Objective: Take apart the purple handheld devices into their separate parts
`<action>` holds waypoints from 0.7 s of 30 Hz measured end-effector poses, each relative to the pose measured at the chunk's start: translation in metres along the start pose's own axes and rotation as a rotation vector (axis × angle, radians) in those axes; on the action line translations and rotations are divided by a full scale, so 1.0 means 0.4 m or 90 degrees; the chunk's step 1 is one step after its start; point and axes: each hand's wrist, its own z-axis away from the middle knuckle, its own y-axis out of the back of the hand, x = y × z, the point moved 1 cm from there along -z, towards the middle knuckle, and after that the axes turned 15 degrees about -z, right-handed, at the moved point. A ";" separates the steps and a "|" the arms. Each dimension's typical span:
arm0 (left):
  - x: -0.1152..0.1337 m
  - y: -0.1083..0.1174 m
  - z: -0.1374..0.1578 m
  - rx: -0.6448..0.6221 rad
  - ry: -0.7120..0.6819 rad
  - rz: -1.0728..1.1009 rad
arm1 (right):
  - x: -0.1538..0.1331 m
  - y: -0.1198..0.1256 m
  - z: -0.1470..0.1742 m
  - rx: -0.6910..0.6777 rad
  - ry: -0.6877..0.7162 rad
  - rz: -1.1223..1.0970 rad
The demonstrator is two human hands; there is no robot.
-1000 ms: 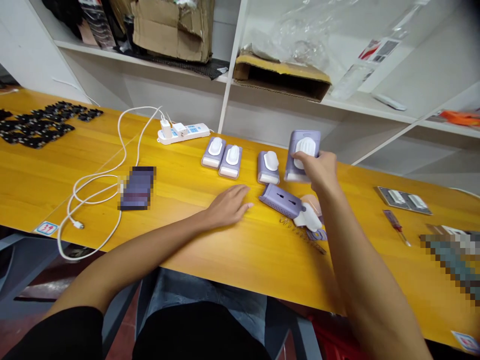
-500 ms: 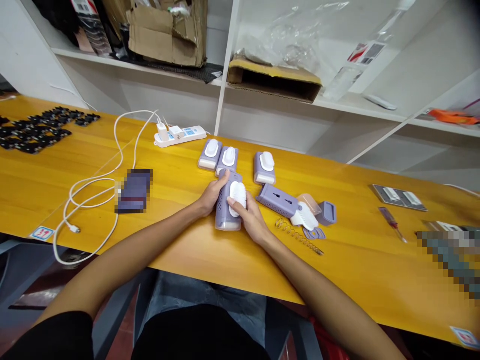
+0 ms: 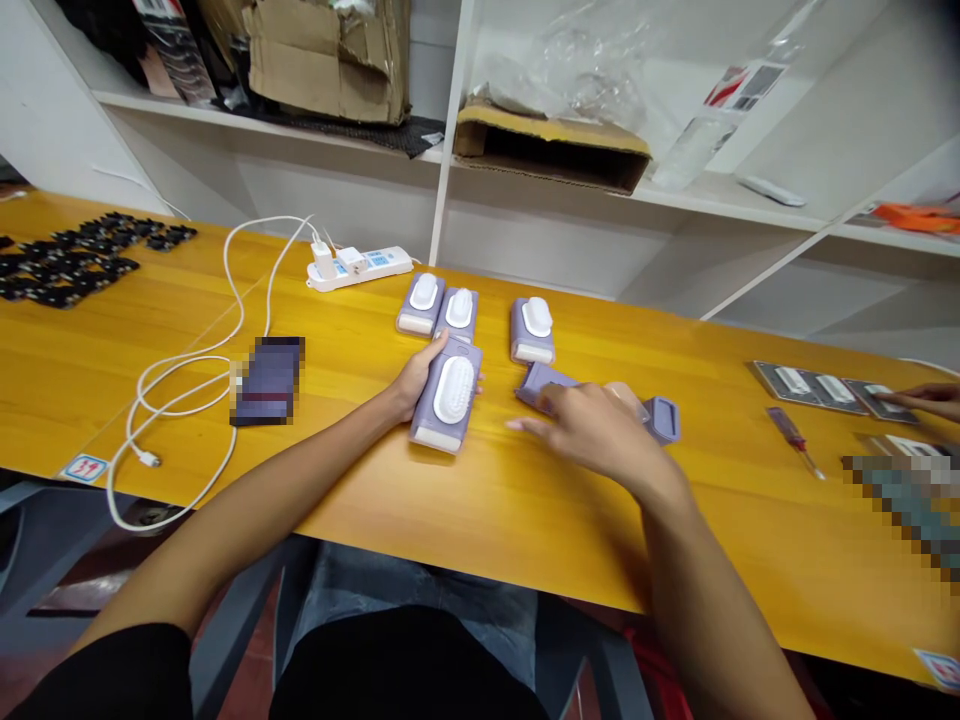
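Note:
My left hand [image 3: 421, 380] is wrapped round a purple box-shaped device [image 3: 425, 422] with a white bristled oval brush [image 3: 454, 390] on its face. It is tilted, and my fingertips show at its right side. My right hand [image 3: 592, 425] is over the loose parts, thumb stretched out and fingers partly hidden. Beneath it lies a purple shell [image 3: 534, 384]; I cannot tell whether the fingers touch it. A small purple frame-like piece [image 3: 664, 420] is just beyond the hand. The spring and white brush piece seen earlier are hidden.
Three similar purple devices stand behind, one by itself [image 3: 531, 335]. A power strip [image 3: 360, 268], white cable [image 3: 225, 358] and blurred dark rectangle [image 3: 268, 382] are left. Right are a screwdriver [image 3: 791, 435], flat grey plates [image 3: 810, 388] and another person's hand [image 3: 930, 400]. Shelves [image 3: 712, 200] stand behind.
My right hand has left the device and moved right over the loose parts. The device is now in my left hand alone, its brush facing up. Another person's hand has appeared at far right.

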 end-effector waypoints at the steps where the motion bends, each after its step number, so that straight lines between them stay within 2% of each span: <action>1: -0.001 0.001 -0.001 -0.002 0.001 0.001 | 0.015 0.021 0.010 -0.051 -0.040 0.076; 3: -0.005 0.003 -0.004 -0.005 0.006 0.002 | 0.034 0.044 0.022 -0.116 -0.103 0.142; 7: -0.010 0.007 -0.009 -0.005 0.011 0.008 | 0.041 0.024 0.013 -0.173 -0.134 0.121; 10: -0.009 0.008 -0.010 -0.011 0.008 0.009 | 0.054 0.016 0.001 -0.178 -0.127 0.094; 13: -0.007 0.007 -0.010 -0.016 0.004 0.003 | 0.086 0.052 0.015 -0.136 -0.081 0.056; 15: -0.006 0.006 -0.010 -0.019 0.002 0.000 | 0.113 0.082 0.045 -0.144 -0.086 -0.007; 17: -0.005 0.005 -0.009 -0.020 0.006 0.000 | 0.138 0.095 0.088 -0.142 -0.146 -0.077; 20: -0.006 0.005 -0.009 -0.021 0.010 0.002 | 0.163 0.055 0.168 -0.148 -0.218 -0.165; 21: -0.006 0.005 -0.009 -0.023 0.009 0.003 | 0.168 0.029 0.196 -0.146 -0.203 -0.172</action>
